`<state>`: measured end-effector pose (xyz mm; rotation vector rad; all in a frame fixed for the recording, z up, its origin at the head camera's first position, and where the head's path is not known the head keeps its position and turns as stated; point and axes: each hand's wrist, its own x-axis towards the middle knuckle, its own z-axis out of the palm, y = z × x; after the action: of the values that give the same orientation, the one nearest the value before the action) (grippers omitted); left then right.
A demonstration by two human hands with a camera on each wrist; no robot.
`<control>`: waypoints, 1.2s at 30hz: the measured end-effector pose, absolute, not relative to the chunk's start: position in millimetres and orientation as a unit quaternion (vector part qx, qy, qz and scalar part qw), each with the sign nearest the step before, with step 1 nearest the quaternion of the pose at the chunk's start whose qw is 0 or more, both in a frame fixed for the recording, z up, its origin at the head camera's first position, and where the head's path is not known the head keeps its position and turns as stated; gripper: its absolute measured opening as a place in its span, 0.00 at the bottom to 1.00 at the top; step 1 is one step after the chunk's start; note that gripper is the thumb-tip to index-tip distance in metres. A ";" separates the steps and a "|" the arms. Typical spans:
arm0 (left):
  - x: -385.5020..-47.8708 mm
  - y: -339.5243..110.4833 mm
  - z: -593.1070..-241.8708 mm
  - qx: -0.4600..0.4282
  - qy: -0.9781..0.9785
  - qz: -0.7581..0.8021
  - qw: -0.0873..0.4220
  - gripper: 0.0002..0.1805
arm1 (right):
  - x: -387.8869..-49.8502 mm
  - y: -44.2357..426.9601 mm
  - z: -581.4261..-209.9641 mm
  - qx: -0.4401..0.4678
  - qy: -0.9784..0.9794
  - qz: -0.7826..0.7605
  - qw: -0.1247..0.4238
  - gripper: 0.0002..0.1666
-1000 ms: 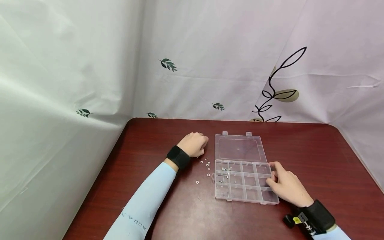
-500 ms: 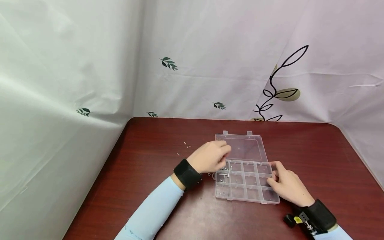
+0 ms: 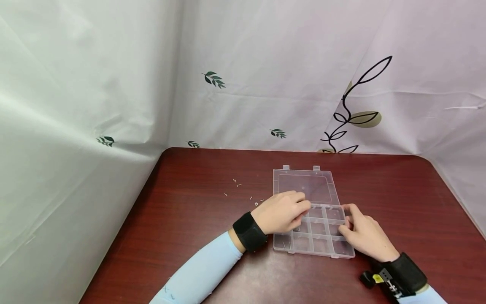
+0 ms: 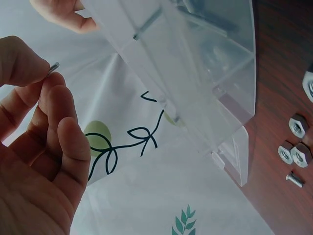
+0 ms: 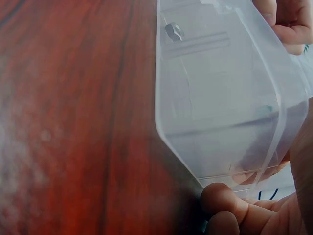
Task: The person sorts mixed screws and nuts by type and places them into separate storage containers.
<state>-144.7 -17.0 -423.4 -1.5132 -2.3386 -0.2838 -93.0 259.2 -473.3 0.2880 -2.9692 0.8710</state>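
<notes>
A clear plastic compartment box (image 3: 319,242) lies on the table with its lid (image 3: 302,185) folded back. Over its left compartments is my left hand (image 3: 279,211), pinching a small metal screw (image 4: 53,68) between thumb and fingertips; its head is not visible. My right hand (image 3: 366,234) grips the right side of the box, thumb and fingers against the wall. Long screws (image 4: 200,19) show through the wall in the left wrist view, and a nut (image 5: 174,32) in the right wrist view. The left hand hides part of the compartments in the head view.
Left of the box, several nuts (image 4: 298,126) and a short screw (image 4: 295,179) lie on the dark red table (image 3: 197,177). Farther left are more tiny screws (image 3: 238,185). A white patterned curtain (image 3: 247,84) hangs behind the table's back edge.
My left hand has moved right from the loose parts on the table to above the box's compartments. The right hand stays at the box's right side.
</notes>
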 end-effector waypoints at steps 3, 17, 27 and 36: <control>-145.7 -16.8 -424.0 -0.533 -0.823 -0.091 0.174 0.04 | -93.7 259.6 -473.4 0.091 -0.955 0.280 0.014 0.26; -147.0 -20.8 -419.3 -0.509 -0.848 -0.065 0.131 0.35 | -92.6 258.8 -471.1 0.090 -0.956 0.277 0.019 0.25; -151.9 -37.1 -414.4 -0.486 -0.862 -0.070 0.128 0.37 | -92.4 258.6 -470.5 0.092 -0.956 0.276 0.023 0.25; -165.3 -86.0 -413.4 -0.454 -0.877 -0.075 0.137 0.34 | -92.1 258.0 -471.8 0.091 -0.955 0.280 0.020 0.24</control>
<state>-165.3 -86.0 -413.4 -1.3136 -2.5382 -0.2184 -92.1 258.0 -471.8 0.2818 -2.9637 0.8685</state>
